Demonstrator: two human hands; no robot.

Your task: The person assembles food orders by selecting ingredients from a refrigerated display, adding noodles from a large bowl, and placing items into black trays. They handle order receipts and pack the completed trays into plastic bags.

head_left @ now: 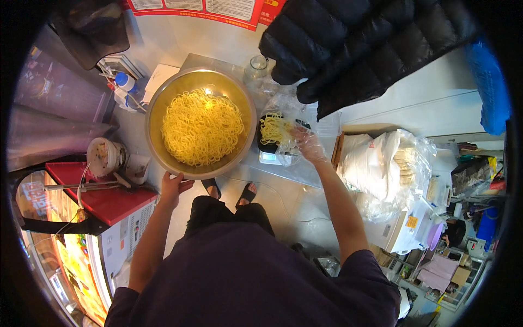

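Observation:
A large metal bowl (249, 117) holds a heap of yellow noodles (201, 128). My left hand (173, 188) grips the bowl's near rim, fingers reaching beneath it. To the right of the bowl, a small portion of noodles (275, 129) lies on a black digital scale (267, 157), with clear plastic film around it. My right hand (309, 146), in a clear plastic glove, touches the right side of this portion. Its fingertips are blurred among the plastic and noodles, so their grip does not show.
A glass jar (257, 64) stands behind the scale. A black quilted jacket (365, 43) hangs at the upper right. Bulky white plastic bags (381, 166) sit right of my right arm. On the left are a blue-capped bottle (125, 82), a white tub (103, 156) and a red-topped cabinet (117, 199).

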